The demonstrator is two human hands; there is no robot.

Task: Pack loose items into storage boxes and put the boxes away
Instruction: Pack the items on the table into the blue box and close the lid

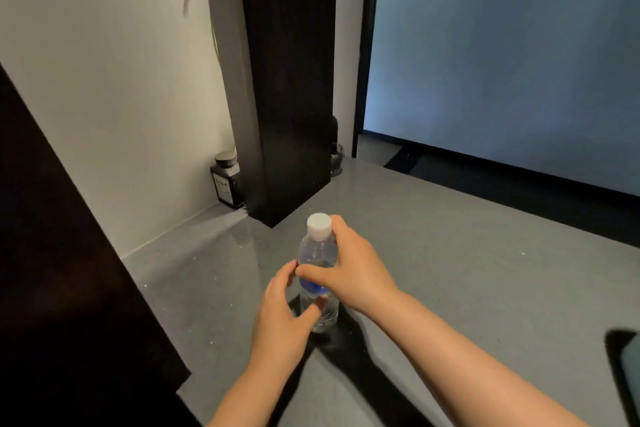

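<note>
A clear plastic water bottle (pixel 318 253) with a white cap and a blue label stands upright on the grey counter (pixel 467 270). My right hand (pixel 349 270) wraps around its upper body just below the cap. My left hand (pixel 280 315) cups the lower part from the left, fingers touching the bottle near its base. No storage box is in view.
A tall black column (pixel 287 80) stands on the counter just behind the bottle. A small dark jar (pixel 227 180) sits in the corner by the white wall. A dark cabinet panel (pixel 62 288) is at the left. A dark object (pixel 627 367) lies at the right edge.
</note>
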